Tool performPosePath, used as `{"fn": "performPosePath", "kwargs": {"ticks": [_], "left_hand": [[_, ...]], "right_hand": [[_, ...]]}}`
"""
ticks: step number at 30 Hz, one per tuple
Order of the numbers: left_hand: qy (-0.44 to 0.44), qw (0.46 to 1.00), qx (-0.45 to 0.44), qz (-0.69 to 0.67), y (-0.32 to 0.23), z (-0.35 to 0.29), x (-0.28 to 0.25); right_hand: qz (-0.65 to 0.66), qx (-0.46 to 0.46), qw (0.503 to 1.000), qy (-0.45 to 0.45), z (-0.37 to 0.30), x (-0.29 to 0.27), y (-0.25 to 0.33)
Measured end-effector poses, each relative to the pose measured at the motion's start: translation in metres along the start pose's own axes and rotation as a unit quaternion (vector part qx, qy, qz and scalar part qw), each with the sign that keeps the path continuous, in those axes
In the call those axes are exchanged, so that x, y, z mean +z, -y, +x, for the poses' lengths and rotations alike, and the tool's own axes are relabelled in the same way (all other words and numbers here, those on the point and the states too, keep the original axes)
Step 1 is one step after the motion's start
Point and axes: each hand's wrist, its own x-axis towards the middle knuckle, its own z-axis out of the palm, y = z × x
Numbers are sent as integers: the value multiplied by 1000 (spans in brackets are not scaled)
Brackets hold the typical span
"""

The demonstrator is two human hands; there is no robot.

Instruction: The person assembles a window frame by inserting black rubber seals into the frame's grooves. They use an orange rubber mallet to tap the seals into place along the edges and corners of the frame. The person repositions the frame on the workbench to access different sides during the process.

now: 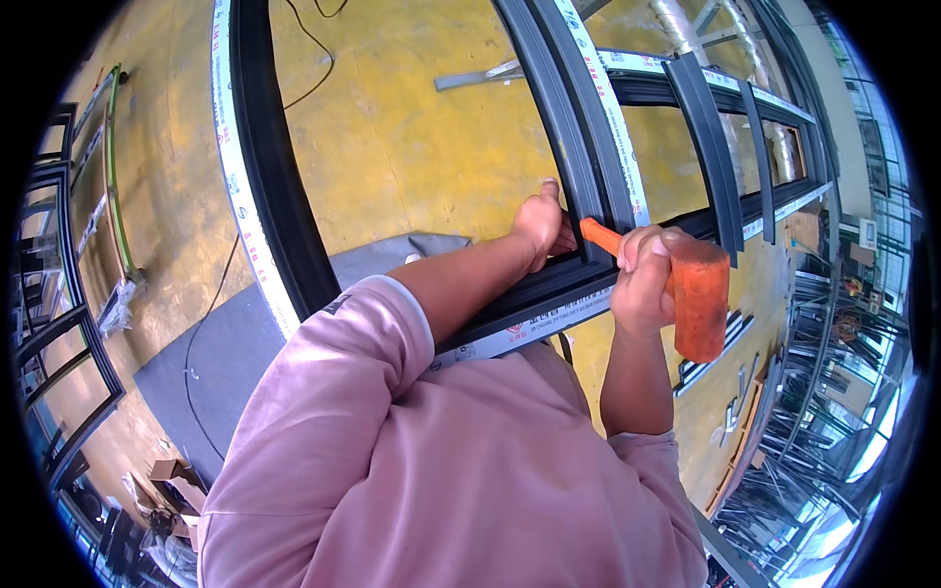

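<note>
My right hand (647, 272) is closed round the handle of an orange mallet (701, 304), just below its head. The handle's free end points left, over the frame. A large dark grey window frame (576, 122), with white printed film on its outer faces, lies in front of me. My left hand (542, 225) is at the frame's near right inner corner, thumb stretched up and fingers curled against the inner side of the bar. The frame partly hides these fingertips, so any small piece under them cannot be made out.
Loose dark strips (708, 147) lie across the frame's right section. A grey strip (475, 78) rests on the yellow floor beyond. At left are a grey mat (191, 377), a thin black cable (191, 343) and more frames (83, 363). Many metal profiles (818, 431) are piled at far right.
</note>
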Motion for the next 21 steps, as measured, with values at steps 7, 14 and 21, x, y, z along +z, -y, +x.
{"fn": "performPosePath", "kwargs": {"ticks": [7,14,21], "left_hand": [[2,999,6,-34,13,12,-1],[4,998,-10,-65,15,20,-4],[-5,998,-8,-65,13,9,-1]], "right_hand": [[-2,39,999,-24,6,8,10],[-2,-12,999,40,23,17,9],[100,67,989,-87,3,21,-7]]}}
